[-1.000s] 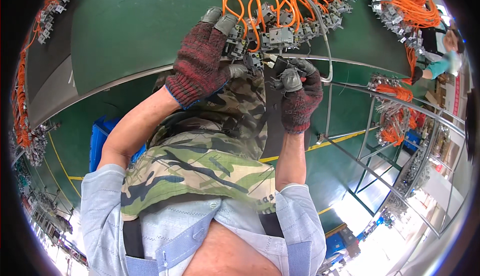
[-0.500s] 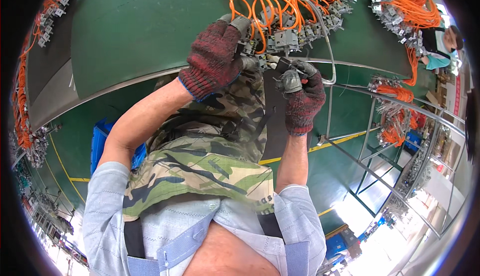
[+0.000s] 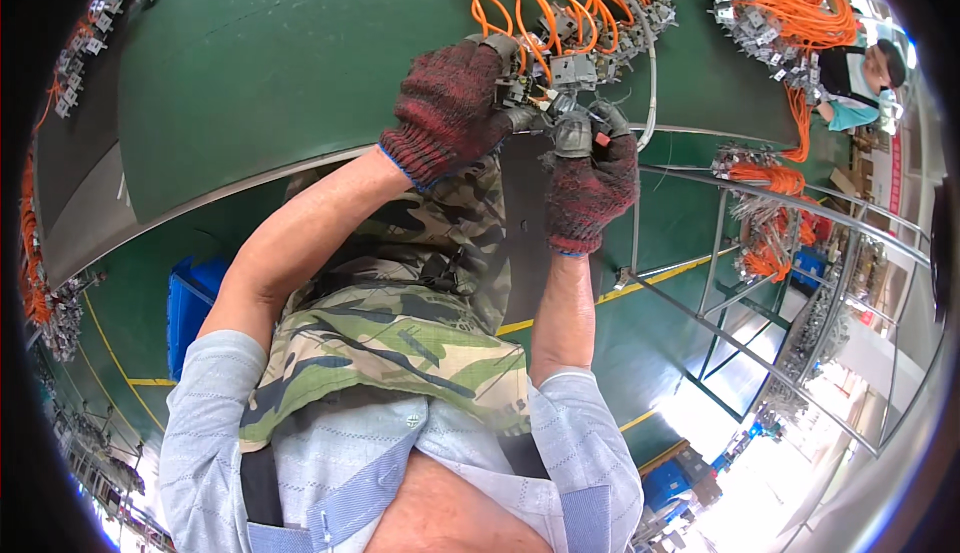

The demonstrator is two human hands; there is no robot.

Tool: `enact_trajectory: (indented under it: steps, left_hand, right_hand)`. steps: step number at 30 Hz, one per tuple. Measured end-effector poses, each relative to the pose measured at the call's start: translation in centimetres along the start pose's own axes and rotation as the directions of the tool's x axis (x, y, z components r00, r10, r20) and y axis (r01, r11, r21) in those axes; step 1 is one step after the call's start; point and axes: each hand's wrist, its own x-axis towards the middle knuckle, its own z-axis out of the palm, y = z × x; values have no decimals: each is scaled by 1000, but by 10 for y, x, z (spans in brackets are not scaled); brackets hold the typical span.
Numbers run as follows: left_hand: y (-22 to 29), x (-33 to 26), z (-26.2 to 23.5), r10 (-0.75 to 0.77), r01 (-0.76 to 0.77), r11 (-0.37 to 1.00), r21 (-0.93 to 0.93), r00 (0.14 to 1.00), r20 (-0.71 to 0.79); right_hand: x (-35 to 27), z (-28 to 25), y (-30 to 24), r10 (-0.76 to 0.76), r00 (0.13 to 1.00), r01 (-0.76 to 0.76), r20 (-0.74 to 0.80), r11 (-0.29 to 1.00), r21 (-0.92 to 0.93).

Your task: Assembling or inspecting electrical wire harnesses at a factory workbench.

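My left hand (image 3: 448,108), in a dark red and black knitted glove with grey fingertips, is closed on a small grey connector (image 3: 518,91) at the table's near edge. My right hand (image 3: 592,181), gloved alike, is closed close beside it, its fingertips meeting the connector's right side. A small red bit (image 3: 601,140) shows between the right fingers; the rest of what they hold is hidden. Just beyond the hands lie several grey metal-cased connectors (image 3: 574,73) on orange cables (image 3: 520,3). A grey-white cable (image 3: 652,83) loops round them and comes down beside my right hand.
Under the connectors is a green-topped table (image 3: 250,63). More orange cable bundles (image 3: 790,3) lie at the far right and left. A metal frame rack (image 3: 720,248) stands to the right; a blue bin (image 3: 190,303) sits on the floor at left. Another person (image 3: 858,78) is at the far right.
My right hand has moved up and left, closer to the left hand and the connector. A dark piece seen between the hands is now mostly covered. The whole view has shifted slightly.
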Motion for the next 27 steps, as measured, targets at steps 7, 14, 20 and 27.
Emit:
enact_trajectory:
  steps: [7, 14, 20, 27]
  left_hand:
    - [-1, 0, 2, 41, -43, 999, -29, 997, -58]
    - [1, 0, -3, -14, 17, 998, -60, 999, 49]
    - [-2, -3, 2, 7, -7, 1000, -1, 1000, -8]
    - [-1, -4, 2, 19, -19, 1000, 24, 1000, -4]
  right_hand:
    - [5, 5, 15, -112, 993, 116, 42, 987, -107]
    - [4, 8, 6, 9, 999, -6, 47, 998, -56]
    - [6, 10, 8, -180, 983, 175, 23, 974, 145]
    - [18, 25, -12, -85, 994, 81, 69, 995, 50]
